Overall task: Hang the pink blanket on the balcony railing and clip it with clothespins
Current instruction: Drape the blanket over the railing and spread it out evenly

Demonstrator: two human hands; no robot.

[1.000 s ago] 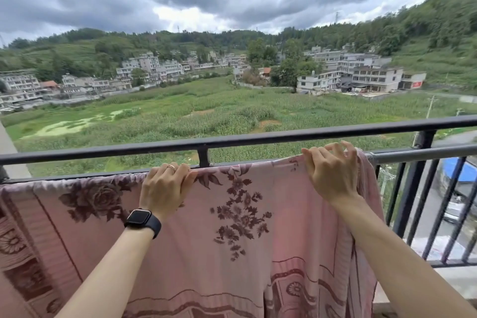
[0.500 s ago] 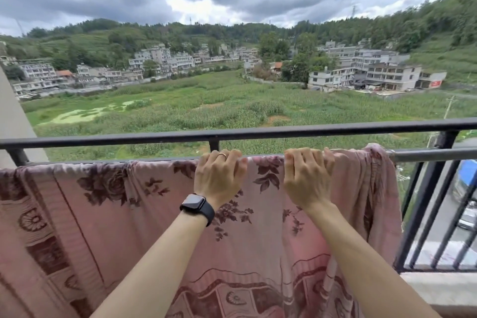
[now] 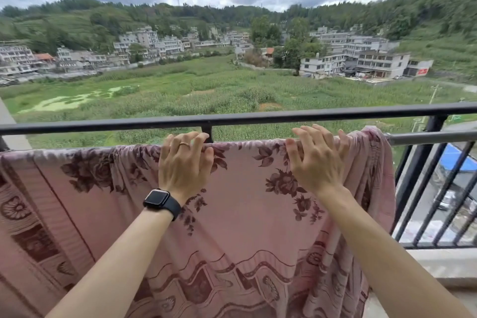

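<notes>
The pink blanket (image 3: 245,214), printed with dark red flowers and borders, hangs over the lower bar (image 3: 433,137) of the balcony railing, below the black top rail (image 3: 284,117). Its right edge bunches in folds near a black post. My left hand (image 3: 184,165), with a ring and a black watch on the wrist, curls its fingers over the blanket's top edge on the bar. My right hand (image 3: 316,162) rests further right on the same edge, fingers spread and flat on the cloth. No clothespins are in view.
Black vertical bars (image 3: 438,201) fill the railing to the right of the blanket, above a concrete ledge (image 3: 438,263). Far below lie a street with a car (image 3: 445,199), green fields and buildings.
My hands have moved apart along the bar, the right one sliding right and spreading its fingers. The cloth between them lies flatter than before.
</notes>
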